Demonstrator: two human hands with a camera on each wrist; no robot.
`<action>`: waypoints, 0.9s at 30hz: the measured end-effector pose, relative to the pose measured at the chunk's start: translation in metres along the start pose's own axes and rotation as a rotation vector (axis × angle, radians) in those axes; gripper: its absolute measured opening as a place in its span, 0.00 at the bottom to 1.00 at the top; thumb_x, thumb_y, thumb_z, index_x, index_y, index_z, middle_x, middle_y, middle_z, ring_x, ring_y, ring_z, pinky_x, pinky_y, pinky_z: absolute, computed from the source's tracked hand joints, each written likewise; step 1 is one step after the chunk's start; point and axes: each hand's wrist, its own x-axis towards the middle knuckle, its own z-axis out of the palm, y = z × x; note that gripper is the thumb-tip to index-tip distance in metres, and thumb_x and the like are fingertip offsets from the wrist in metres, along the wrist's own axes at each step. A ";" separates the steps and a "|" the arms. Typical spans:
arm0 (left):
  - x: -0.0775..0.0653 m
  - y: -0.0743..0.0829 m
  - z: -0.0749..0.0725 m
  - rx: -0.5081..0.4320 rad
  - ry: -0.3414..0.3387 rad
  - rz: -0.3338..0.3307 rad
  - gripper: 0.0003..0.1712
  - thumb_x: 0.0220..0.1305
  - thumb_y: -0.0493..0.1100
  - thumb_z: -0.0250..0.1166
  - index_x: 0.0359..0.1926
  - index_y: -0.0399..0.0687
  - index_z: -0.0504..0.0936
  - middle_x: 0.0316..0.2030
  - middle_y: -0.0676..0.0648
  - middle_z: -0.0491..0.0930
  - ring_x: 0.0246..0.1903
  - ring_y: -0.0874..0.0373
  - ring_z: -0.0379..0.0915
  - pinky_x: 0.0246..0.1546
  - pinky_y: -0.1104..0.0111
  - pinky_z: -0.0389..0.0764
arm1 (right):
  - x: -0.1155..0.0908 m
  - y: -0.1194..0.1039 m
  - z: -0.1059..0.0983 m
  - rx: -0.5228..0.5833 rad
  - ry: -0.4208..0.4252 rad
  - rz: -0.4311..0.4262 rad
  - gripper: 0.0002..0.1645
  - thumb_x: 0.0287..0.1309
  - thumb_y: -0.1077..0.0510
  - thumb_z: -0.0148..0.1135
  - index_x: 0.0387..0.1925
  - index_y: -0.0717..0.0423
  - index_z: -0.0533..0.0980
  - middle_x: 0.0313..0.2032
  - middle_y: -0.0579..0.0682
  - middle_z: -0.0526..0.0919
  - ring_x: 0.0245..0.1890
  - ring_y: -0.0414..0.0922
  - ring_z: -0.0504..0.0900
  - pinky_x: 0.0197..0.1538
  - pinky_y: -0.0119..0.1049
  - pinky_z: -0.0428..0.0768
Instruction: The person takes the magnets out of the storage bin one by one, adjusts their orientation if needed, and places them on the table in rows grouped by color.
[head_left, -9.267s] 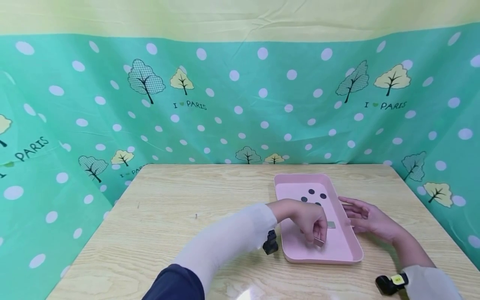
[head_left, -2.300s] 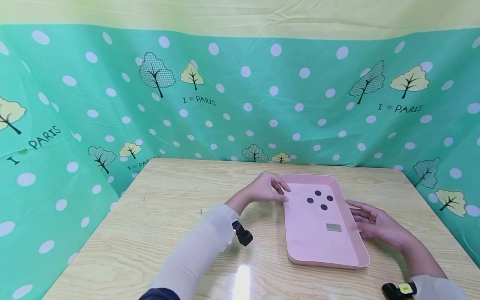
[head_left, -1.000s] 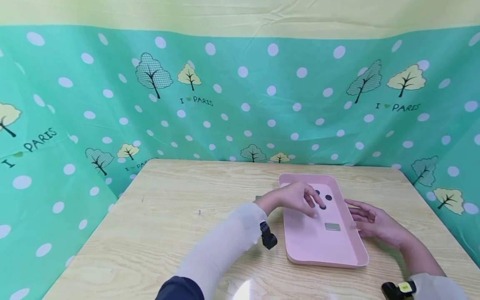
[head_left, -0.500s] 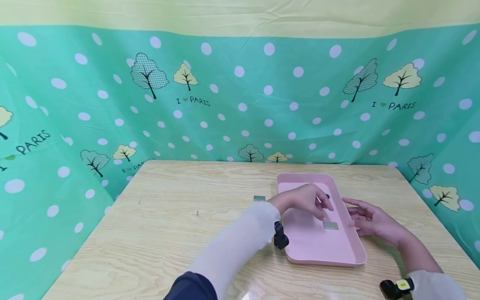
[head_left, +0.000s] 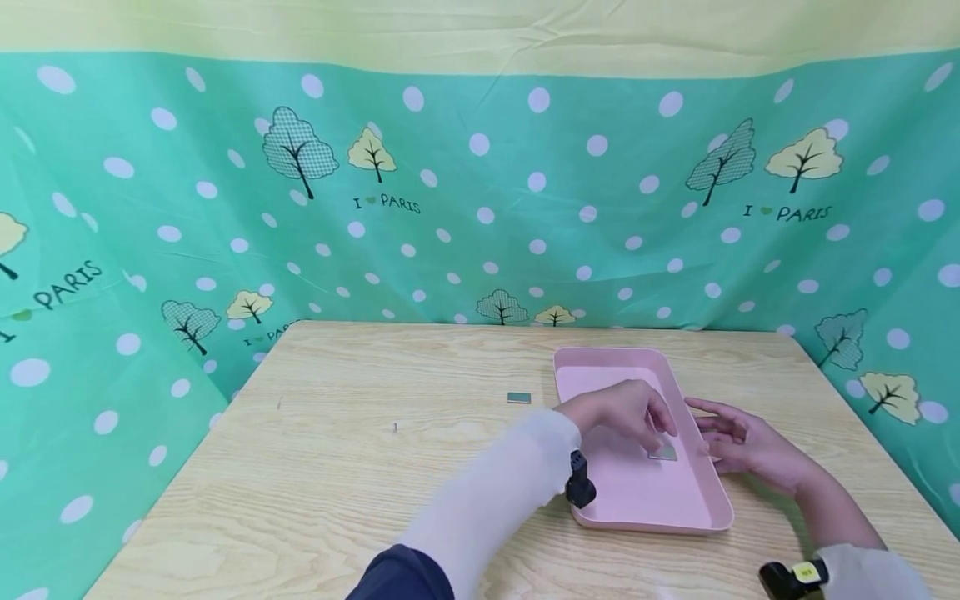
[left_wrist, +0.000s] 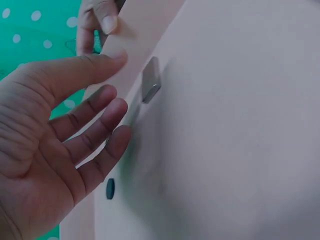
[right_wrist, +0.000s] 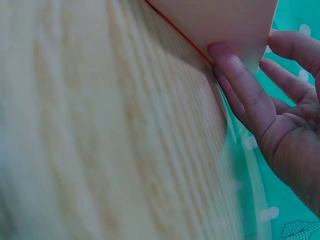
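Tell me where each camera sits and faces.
Head: on the head, facing forward and down at the pink tray; left hand and right hand both show.
Left wrist: on that wrist, facing into the tray at a silver plate; left hand and part of the right hand show.
Right wrist: on that wrist, facing the tabletop and the tray's outer wall; right hand shows.
Head and left wrist share the silver plate.

Fingers near a silvery block

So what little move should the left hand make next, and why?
Probably the left hand should ease closer and pinch the small grey plate in the pink tray: its fingers are near it and empty, while a similar plate lies on the table.
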 end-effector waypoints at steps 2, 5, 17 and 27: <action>0.001 0.001 0.003 0.037 -0.003 -0.007 0.15 0.48 0.35 0.77 0.40 0.45 0.87 0.29 0.59 0.83 0.31 0.73 0.74 0.36 0.86 0.73 | 0.000 0.000 0.000 0.004 0.002 0.001 0.35 0.70 0.66 0.50 0.74 0.52 0.54 0.56 0.49 0.75 0.51 0.44 0.81 0.46 0.50 0.83; 0.001 0.003 0.007 0.080 -0.002 -0.034 0.14 0.47 0.36 0.78 0.38 0.47 0.87 0.28 0.60 0.81 0.31 0.73 0.72 0.36 0.87 0.72 | -0.001 0.000 0.000 0.005 0.006 0.003 0.35 0.70 0.66 0.50 0.74 0.50 0.55 0.56 0.49 0.75 0.51 0.44 0.81 0.46 0.50 0.83; 0.000 0.004 0.016 0.161 0.015 -0.157 0.09 0.51 0.37 0.76 0.33 0.53 0.87 0.26 0.62 0.78 0.30 0.72 0.71 0.33 0.85 0.69 | -0.001 -0.004 0.002 -0.019 0.011 0.009 0.35 0.70 0.65 0.51 0.74 0.54 0.53 0.58 0.54 0.74 0.51 0.44 0.81 0.46 0.49 0.83; 0.000 0.003 0.017 0.172 0.014 -0.154 0.09 0.51 0.34 0.73 0.29 0.54 0.86 0.23 0.61 0.79 0.26 0.71 0.70 0.31 0.83 0.70 | -0.001 -0.002 0.002 -0.029 0.006 -0.013 0.36 0.70 0.66 0.51 0.74 0.57 0.52 0.58 0.54 0.74 0.51 0.45 0.81 0.45 0.50 0.83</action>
